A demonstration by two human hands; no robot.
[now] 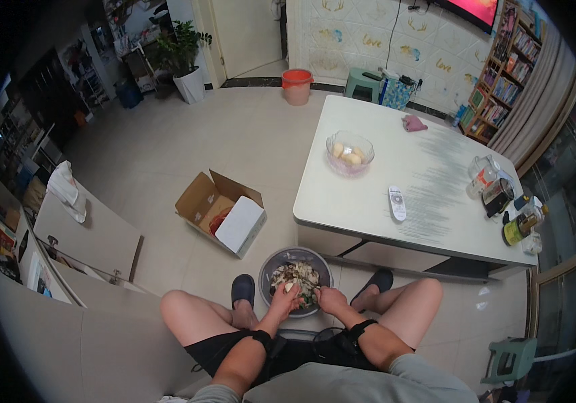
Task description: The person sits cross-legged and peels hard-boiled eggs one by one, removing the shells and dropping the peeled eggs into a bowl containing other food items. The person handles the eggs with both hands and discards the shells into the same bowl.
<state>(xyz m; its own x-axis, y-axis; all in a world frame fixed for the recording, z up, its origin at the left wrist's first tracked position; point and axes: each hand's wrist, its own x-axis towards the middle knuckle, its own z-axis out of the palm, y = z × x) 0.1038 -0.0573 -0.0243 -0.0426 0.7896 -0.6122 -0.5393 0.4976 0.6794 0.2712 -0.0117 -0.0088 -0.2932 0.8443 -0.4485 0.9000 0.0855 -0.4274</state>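
Observation:
Between my knees stands a grey plastic basin (266, 269), partly filled with food scraps (298, 274) in pale, brown and green bits. Over its near left part, my left hand (284, 302) grips a small, pale peeled vegetable (288, 286), probably a potato. My right hand (332, 300) is closed at the basin's right side, a short gap from the left one. A small thin tool seems to stick out of its fingers towards the left hand; its kind is too small to make out.
An open cardboard box (202, 199) with red cord sits beyond the basin. On the white table (358, 201) are a clear bowl (350, 153) of pale peeled vegetables, a remote control (397, 203), a pink cloth (414, 123) and several bottles and jars (520, 229). A cabinet (86, 234) stands left.

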